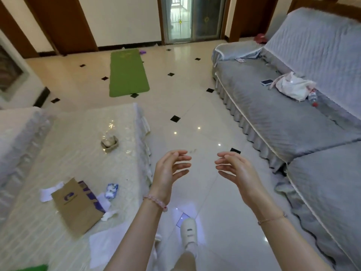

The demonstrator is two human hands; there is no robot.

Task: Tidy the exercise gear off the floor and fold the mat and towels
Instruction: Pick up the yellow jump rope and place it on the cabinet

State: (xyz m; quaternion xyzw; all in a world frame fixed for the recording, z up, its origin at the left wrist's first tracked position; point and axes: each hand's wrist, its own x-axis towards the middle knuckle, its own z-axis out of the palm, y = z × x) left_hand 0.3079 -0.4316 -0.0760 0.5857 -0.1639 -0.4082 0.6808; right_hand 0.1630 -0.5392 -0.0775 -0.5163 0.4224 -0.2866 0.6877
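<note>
- Here, a green scrap, near left, is cut off by the frame.
- The green mat lies flat on the far floor; a purple thing at its far end is too small to name.
- Left hand and right hand hover empty, fingers spread, over open tile between table edge and sofa skirt.

Home living room: covered sofa, tiled floor, low table.
</note>
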